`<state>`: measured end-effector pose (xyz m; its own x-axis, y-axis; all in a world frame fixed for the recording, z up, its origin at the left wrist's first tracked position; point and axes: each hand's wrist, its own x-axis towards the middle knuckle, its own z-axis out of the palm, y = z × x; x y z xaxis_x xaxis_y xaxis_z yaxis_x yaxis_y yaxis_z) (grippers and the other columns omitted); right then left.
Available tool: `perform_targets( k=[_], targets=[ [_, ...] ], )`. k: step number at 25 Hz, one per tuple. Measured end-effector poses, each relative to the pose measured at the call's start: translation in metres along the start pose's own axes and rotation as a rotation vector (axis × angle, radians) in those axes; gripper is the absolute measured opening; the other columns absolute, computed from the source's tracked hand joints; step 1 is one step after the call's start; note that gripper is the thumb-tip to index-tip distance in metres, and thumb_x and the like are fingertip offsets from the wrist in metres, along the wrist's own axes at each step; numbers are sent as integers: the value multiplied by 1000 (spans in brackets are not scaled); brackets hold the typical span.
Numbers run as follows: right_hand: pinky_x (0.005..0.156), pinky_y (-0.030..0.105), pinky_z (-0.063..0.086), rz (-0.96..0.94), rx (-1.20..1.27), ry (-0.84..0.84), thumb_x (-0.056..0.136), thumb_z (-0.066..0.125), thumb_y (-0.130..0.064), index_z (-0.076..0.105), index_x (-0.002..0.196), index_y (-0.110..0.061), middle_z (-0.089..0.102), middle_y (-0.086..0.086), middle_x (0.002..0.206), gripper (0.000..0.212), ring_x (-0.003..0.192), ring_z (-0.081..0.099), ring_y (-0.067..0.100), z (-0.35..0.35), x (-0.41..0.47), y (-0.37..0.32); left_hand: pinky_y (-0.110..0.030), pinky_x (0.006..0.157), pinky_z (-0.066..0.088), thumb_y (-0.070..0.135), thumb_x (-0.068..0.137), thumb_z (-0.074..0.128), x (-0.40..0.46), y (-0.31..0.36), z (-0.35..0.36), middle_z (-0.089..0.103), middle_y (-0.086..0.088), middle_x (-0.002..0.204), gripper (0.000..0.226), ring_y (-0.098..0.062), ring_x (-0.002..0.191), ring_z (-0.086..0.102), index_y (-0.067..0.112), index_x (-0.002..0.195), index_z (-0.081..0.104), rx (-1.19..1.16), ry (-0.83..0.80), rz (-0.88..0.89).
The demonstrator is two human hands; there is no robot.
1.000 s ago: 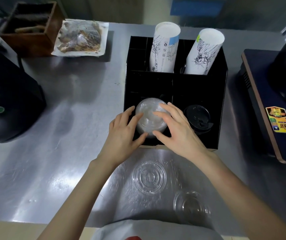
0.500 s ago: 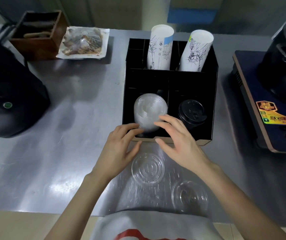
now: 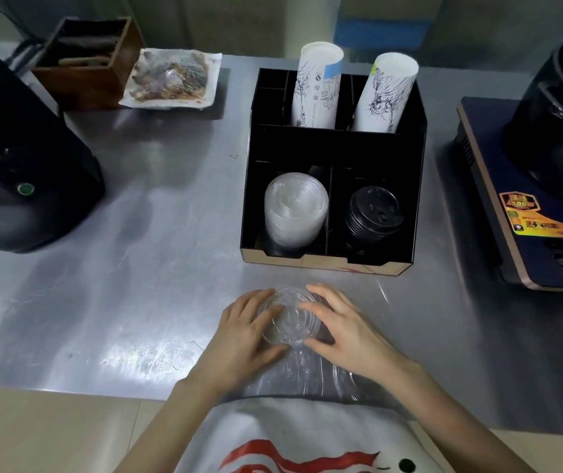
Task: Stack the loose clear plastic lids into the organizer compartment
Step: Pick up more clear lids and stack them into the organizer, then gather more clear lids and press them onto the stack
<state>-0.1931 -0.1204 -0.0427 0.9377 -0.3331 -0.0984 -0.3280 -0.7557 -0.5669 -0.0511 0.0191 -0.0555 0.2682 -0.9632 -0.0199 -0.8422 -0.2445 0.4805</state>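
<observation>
A loose clear plastic lid (image 3: 290,319) lies on the steel counter, just in front of the black organizer (image 3: 324,262). My left hand (image 3: 242,336) curls against the lid's left edge, and my right hand (image 3: 348,332) rests its fingers on the top and right edge. The two hands clasp it between them. A second clear lid (image 3: 343,378) lies nearer me, partly hidden under my right wrist. In the organizer's front left compartment stands a stack of clear lids (image 3: 295,208), leaning slightly.
Black lids (image 3: 374,213) fill the front right compartment, and two paper cup sleeves (image 3: 317,87) stand at the back. A black appliance (image 3: 17,165) sits left and an induction cooker (image 3: 529,216) with a pot (image 3: 560,114) right. A wooden box (image 3: 92,63) and wrapped tray (image 3: 171,78) are far left.
Both hands let go of the stack in the organizer, drew back toward me, and closed around the loose lid on the counter.
</observation>
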Motion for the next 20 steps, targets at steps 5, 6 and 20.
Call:
perform_targets(
  k=[5, 6, 20],
  targets=[
    [113, 33, 18, 50, -50, -91, 80, 63, -27, 39, 129, -21, 17, 11, 147, 56, 137, 12, 20, 13, -4, 6, -39, 106, 18, 44, 72, 68, -4, -4, 15, 26, -16, 145, 67, -29, 134, 21, 17, 127, 41, -8, -41, -28],
    [112, 33, 17, 50, -53, -87, 80, 63, -27, 39, 129, -21, 18, 10, 147, 55, 137, 12, 20, 14, -4, 7, -37, 106, 16, 44, 73, 67, -4, -4, 15, 25, -16, 146, 67, -28, 135, 20, 18, 129, 39, -7, -46, -29],
    [108, 30, 25, 29, -27, 13, 82, 60, -16, 45, 124, -19, 30, 9, 141, 45, 131, 25, 21, 15, -5, 7, -35, 97, 24, 32, 71, 70, -2, -3, 13, 40, -16, 138, 57, -31, 123, 40, 18, 122, 48, -71, 1, -56]
  ],
)
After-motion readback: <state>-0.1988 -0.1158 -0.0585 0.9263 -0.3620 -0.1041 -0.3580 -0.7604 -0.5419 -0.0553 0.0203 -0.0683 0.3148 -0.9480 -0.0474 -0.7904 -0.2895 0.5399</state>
